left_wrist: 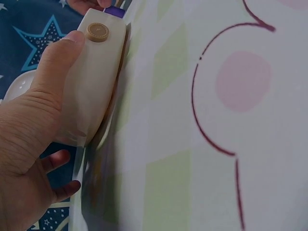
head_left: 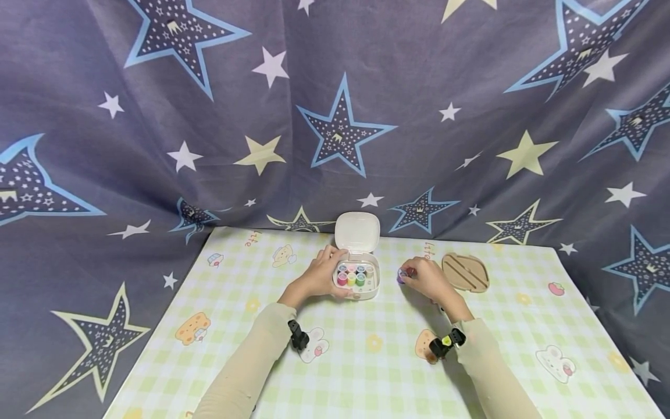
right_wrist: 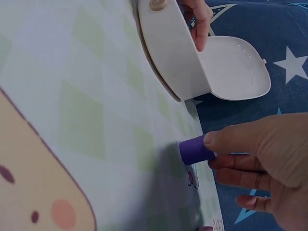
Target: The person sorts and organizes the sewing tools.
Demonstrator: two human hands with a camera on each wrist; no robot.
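A small white box [head_left: 376,285] stands on the table with its lid [head_left: 357,231] raised at the back. Inside are several small thread spools [head_left: 351,279] in pink, yellow, green, blue and other colours. My left hand [head_left: 318,276] holds the box from its left side, thumb on the front wall near a tan round button [left_wrist: 98,32]. To the right of the box, my right hand [head_left: 430,280] pinches a purple spool [right_wrist: 195,150] between thumb and fingers, tilted and close over the tablecloth. Part of the spool is hidden behind the thumb.
A tan rounded plate [head_left: 464,272] with brown strips lies right of my right hand. The table has a green checked cloth [head_left: 356,372] with printed animals. A star-patterned curtain [head_left: 335,192] hangs along the table's back edge.
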